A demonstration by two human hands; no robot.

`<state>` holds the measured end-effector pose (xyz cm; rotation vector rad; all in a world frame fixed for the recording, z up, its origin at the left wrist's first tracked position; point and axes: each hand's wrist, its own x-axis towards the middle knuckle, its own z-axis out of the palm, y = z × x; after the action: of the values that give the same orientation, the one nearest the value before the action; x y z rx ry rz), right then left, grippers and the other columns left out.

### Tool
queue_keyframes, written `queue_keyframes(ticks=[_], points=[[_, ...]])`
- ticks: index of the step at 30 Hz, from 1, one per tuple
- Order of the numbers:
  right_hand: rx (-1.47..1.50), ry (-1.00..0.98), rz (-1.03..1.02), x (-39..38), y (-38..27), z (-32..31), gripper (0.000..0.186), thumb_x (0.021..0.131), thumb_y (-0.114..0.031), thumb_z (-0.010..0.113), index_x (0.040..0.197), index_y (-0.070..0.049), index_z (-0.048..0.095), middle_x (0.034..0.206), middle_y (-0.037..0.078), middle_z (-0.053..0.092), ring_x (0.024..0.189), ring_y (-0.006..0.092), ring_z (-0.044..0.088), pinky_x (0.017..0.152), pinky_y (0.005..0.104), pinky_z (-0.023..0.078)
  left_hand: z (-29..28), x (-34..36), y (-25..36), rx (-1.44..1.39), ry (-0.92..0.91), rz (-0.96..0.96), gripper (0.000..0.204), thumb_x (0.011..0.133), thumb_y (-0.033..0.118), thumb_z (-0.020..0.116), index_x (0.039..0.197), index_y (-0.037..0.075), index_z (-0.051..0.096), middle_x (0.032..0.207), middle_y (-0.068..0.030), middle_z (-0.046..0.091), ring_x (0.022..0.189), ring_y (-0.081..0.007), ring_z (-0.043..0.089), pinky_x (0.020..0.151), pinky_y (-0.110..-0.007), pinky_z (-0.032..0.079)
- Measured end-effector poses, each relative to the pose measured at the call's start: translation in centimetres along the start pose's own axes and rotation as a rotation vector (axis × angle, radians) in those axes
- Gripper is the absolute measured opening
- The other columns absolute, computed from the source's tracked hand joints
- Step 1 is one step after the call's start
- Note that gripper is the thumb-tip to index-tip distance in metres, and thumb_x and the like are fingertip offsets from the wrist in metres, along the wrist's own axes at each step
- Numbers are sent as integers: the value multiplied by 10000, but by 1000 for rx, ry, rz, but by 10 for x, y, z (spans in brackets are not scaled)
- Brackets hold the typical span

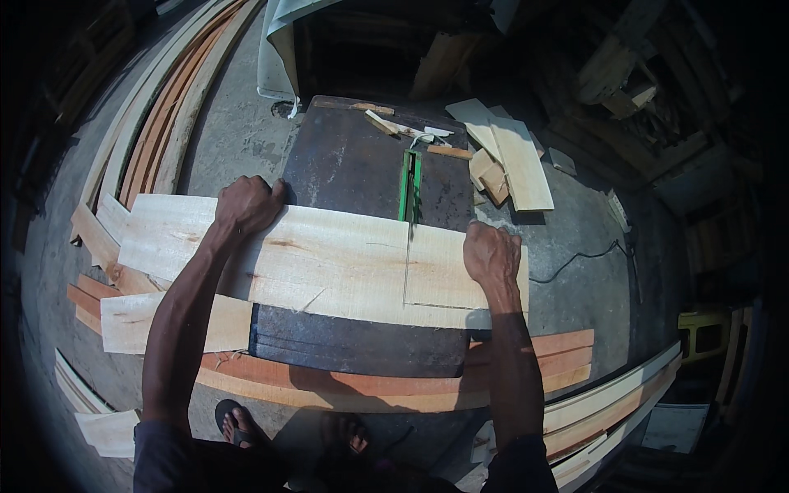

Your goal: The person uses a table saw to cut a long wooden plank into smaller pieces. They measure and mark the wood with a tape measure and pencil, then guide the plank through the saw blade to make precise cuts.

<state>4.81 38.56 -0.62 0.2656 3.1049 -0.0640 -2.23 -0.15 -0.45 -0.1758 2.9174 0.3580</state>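
A wide pale board lies crosswise over a dark metal table saw top, with a thin line or cut running across it below the green slotted blade insert. My left hand grips the board's far edge left of center, fingers curled over it. My right hand grips the board near its right end, fingers bent round the far edge. The blade itself cannot be made out clearly. Small offcuts lie along the back of the saw top.
Long planks lie on the floor at the upper left, lower right and under the near edge. Pale offcuts are piled right of the saw. A cable crosses the concrete. My sandalled feet stand at the bottom.
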Motion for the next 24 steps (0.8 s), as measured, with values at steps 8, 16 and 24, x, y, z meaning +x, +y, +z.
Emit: queue_keyframes(ticks=[8,16,24], points=[[8,-14,23,15,-4,-3,574,1073,-311,341,888,14,776,975,231,762,1006,358,672,991,495,396,-4,12,3,-18,18,-4,669,1029,503,463,996,-95,761,964,-327,741,966,-460,744,960,-537,554],[-2,-24,23,21,-2,-1,576,1074,-318,344,906,23,777,988,225,764,1017,358,664,990,498,390,-5,19,5,-5,11,-4,665,1028,501,464,1018,-97,757,954,-324,742,961,-454,748,951,-534,559],[-4,-36,17,25,-4,-5,571,1076,-312,350,880,23,769,962,231,759,1013,361,665,981,507,389,-5,23,6,-2,22,4,667,1031,504,457,1042,-93,754,984,-325,742,968,-450,746,961,-532,554]])
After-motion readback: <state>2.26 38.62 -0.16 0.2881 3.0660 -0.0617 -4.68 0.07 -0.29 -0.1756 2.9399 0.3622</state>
